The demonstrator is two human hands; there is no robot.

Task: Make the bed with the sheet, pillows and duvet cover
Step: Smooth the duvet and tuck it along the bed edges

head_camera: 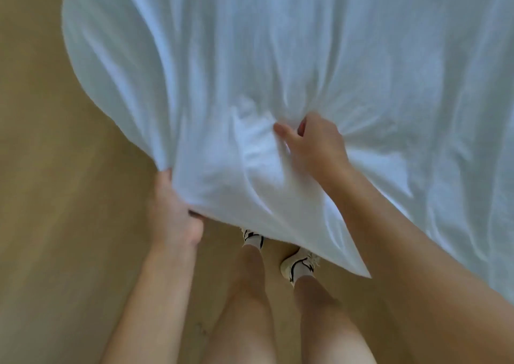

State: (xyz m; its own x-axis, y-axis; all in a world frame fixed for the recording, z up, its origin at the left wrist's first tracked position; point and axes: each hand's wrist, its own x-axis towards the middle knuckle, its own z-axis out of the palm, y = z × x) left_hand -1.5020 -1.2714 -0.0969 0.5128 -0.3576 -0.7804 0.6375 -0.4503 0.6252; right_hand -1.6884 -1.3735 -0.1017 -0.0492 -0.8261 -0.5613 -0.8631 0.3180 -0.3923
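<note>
A large white sheet [292,58] fills the upper and right part of the head view, rippled and billowing, its left edge curving out over the floor. My left hand [172,210] grips the sheet's lower edge near a corner, fingers curled under the cloth. My right hand [311,141] is higher and further right, pinching a bunch of the fabric so that folds radiate from it. A pointed corner of the sheet [358,269] hangs down by my right foot. The bed, pillows and duvet cover are hidden.
Tan floor [55,169] lies to the left and below. My bare legs and two white shoes with dark markings [297,263] stand right under the sheet's lower edge.
</note>
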